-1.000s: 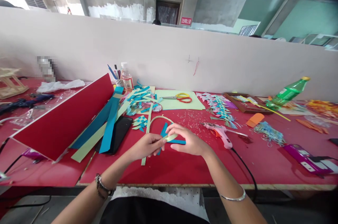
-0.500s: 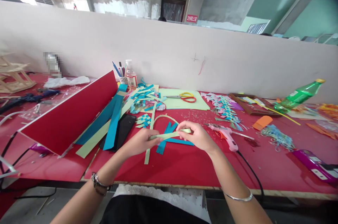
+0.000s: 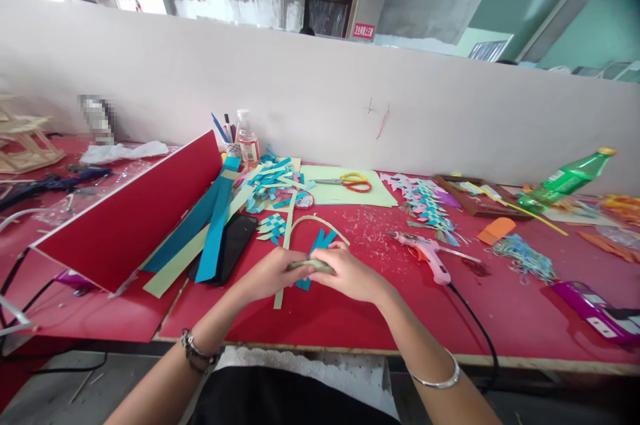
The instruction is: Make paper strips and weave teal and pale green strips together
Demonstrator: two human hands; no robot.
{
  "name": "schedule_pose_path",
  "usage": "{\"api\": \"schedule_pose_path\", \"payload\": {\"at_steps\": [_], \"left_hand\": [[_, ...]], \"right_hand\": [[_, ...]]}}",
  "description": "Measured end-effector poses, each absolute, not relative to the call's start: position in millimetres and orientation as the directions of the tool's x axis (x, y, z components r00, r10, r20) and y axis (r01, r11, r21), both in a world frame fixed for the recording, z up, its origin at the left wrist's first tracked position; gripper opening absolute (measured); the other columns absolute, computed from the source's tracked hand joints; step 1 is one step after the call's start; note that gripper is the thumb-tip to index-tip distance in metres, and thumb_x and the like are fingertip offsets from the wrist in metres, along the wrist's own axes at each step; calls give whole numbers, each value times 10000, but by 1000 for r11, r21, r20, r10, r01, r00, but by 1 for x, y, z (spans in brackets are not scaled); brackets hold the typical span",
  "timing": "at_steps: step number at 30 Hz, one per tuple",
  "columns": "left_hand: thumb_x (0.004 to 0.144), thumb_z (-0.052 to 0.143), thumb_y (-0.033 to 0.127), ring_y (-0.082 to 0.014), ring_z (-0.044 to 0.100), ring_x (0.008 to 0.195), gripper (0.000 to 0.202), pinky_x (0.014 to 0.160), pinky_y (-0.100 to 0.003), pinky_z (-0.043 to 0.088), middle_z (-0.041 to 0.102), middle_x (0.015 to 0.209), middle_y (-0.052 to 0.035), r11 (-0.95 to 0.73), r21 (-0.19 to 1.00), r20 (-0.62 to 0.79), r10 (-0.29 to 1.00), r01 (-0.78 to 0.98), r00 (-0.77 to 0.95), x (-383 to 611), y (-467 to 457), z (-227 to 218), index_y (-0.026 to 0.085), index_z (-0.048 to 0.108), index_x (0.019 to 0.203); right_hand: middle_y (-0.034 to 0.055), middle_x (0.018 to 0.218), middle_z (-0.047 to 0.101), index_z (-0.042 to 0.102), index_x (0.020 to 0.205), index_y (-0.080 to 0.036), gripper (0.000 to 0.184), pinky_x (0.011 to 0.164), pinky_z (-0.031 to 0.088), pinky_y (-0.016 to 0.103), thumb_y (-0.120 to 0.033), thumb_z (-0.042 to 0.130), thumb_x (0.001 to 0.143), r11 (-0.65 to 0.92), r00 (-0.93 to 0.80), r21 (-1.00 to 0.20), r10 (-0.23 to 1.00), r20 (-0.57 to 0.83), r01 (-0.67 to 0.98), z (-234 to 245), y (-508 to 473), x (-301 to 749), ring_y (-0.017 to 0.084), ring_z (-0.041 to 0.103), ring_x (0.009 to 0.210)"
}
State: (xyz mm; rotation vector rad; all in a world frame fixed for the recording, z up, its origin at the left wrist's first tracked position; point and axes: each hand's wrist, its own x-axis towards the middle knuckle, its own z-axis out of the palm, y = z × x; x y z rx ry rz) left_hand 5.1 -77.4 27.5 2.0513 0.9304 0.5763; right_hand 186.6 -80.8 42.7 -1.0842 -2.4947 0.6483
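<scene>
Both hands meet over the red table, gripping one pale green paper strip [image 3: 320, 266]. My left hand [image 3: 277, 271] pinches its left end; my right hand [image 3: 349, 271] is closed on the right part, and the fingers hide much of the strip. Under and behind the hands lie blue paper strips [image 3: 320, 243]. A long pale green strip [image 3: 289, 225] runs upright beside my left hand, and a curved pale strip [image 3: 320, 218] arches just beyond. Left of these sits a small woven blue-and-green paper piece [image 3: 273, 227].
A pink glue gun [image 3: 425, 255] with a black cord lies to the right. Scissors [image 3: 350, 181] rest on pale green sheets [image 3: 320, 197]. A black phone [image 3: 237, 245] lies under wide strips at left, near a red board [image 3: 135, 211]. A green bottle [image 3: 570, 178] leans at far right.
My right hand has moved left and slightly down, up against my left hand. The pale green strip between them now shows a much shorter length.
</scene>
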Motion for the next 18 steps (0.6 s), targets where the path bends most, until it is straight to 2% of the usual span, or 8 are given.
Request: {"api": "schedule_pose_path", "payload": {"at_steps": [2,5,11,15,18], "left_hand": [[801,397,385,-62,408,431,317,423,-169,277,483,513,33,-333,850,22,796,408,605,3,-79,26,131,529,666],[766,458,391,-79,451,462,295,441,-176,312,518,532,17,-291,857,30,852,426,523,-1,-80,23,127,549,670],[740,504,380,-105,489,552,266,521,-199,364,559,589,0,-284,879,86,884,382,459,-3,-83,23,129,562,676],[744,511,365,-116,513,611,240,566,-207,389,578,644,-3,-271,888,102,905,372,414,-6,-84,23,136,576,723],[751,510,352,-136,531,729,218,661,-229,411,581,756,-23,-318,882,183,912,349,367,-8,-86,19,148,585,749]], "right_hand": [[-34,587,464,520,712,-189,232,586,345,216,-372,419,812,548,-648,-609,758,72,573,39,-80,187,105,436,600],[-54,562,416,533,731,-178,221,472,267,176,-373,449,791,476,-633,-708,773,54,522,37,-81,189,69,358,498],[-53,521,349,537,679,-168,322,454,228,184,-401,369,824,404,-582,-784,811,68,472,33,-82,188,68,309,482],[-36,560,407,569,745,-174,316,474,234,199,-372,342,840,389,-510,-777,854,104,494,28,-82,188,78,332,506],[-29,572,422,585,790,-180,323,471,234,208,-360,322,847,370,-487,-789,867,104,491,24,-84,188,84,331,505]]}}
